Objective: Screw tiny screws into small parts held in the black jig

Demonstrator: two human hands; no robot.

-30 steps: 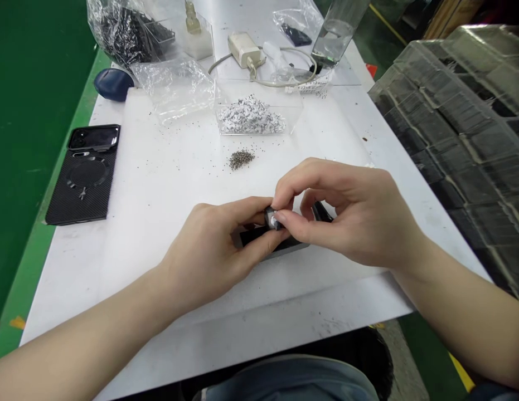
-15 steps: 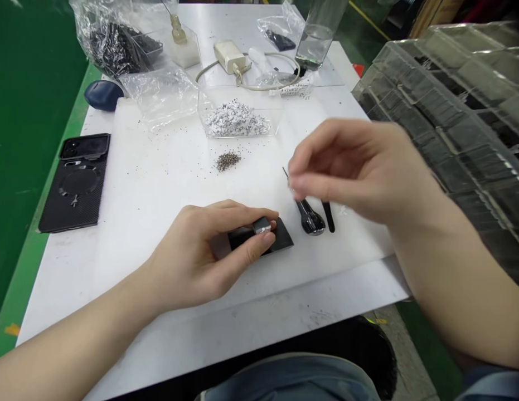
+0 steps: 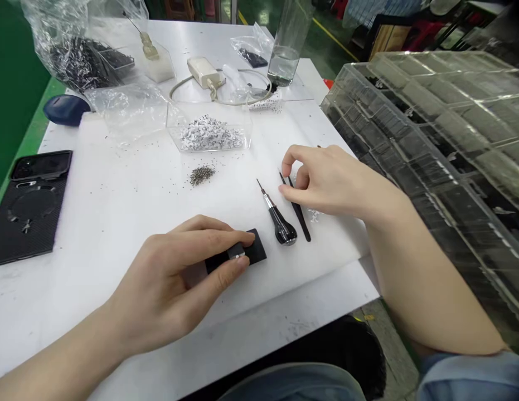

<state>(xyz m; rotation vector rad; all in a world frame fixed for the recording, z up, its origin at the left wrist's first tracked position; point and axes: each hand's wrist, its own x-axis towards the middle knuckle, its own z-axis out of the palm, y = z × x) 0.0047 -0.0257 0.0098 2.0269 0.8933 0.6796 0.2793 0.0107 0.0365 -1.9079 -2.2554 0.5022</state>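
While in left hand (image 3: 171, 275), one block (image 3: 236, 250)

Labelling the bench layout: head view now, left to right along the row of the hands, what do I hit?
Black-cased phone → left hand → black-handled screwdriver → right hand → stacked clear boxes.

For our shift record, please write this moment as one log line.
left hand grip: pinching small dark piece, over black block; right hand grip: open, over tweezers, contact unclear; screwdriver: left of tweezers
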